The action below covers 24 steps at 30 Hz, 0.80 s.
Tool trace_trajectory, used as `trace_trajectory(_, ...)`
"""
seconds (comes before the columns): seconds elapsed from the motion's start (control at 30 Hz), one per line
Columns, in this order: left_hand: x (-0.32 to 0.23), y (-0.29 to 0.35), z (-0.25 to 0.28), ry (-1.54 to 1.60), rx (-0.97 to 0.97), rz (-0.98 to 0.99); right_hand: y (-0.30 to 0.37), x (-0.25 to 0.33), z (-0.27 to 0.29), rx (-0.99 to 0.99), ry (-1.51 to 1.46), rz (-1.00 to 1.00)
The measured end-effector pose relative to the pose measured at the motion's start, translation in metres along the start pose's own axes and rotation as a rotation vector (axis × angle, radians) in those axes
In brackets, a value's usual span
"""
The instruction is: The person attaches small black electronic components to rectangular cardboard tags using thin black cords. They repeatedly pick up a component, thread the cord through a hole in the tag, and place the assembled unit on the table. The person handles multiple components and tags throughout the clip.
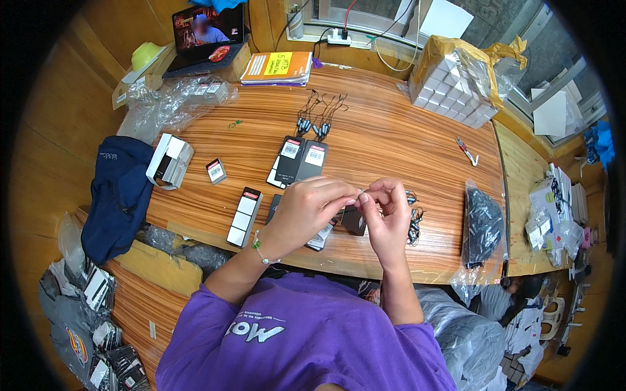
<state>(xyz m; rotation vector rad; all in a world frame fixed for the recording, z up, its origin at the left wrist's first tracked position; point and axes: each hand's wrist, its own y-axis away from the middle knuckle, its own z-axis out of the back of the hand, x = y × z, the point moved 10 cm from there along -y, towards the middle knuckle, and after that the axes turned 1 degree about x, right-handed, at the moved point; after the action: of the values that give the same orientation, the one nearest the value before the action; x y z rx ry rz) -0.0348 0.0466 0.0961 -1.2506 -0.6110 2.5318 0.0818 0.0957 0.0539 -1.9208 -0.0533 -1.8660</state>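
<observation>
Over the front part of the wooden table, my left hand [312, 203] and my right hand [387, 212] meet with fingertips pinched together. Whatever they hold is too small to make out. Just below the fingers is a dark brown card or tag [353, 221], partly covered by my hands. A stack of dark tags [319, 240] lies under my left wrist, mostly hidden. Beyond my hands are dark tags with white labels [315, 158], and black cords with small pale blue pieces [321, 130] stretch past them. More black cords [415, 225] lie beside my right hand.
Left are a strip-shaped tag stack [244, 217], a small tag stack [216, 171], an open white box [171, 161] and a navy cloth bag [116, 189]. Right are snips [467, 151], a plastic bag of black items [483, 225] and wrapped white boxes [450, 91]. A laptop [207, 36] stands far left.
</observation>
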Motion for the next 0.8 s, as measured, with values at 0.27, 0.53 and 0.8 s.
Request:
trace_trajectory(0.27,-0.007,-0.002,0.000,-0.084,-0.022,-0.090,-0.003,-0.008,-0.001,0.038,-0.208,-0.149)
trace_trajectory(0.53,-0.028,0.005,-0.003,-0.359,-0.172,-0.347,-0.001,-0.044,-0.006,0.066,-0.555,-0.343)
trace_trajectory(0.8,-0.029,0.008,-0.009,-0.451,-0.080,-0.418,-0.011,-0.048,-0.005,0.224,-0.190,-0.278)
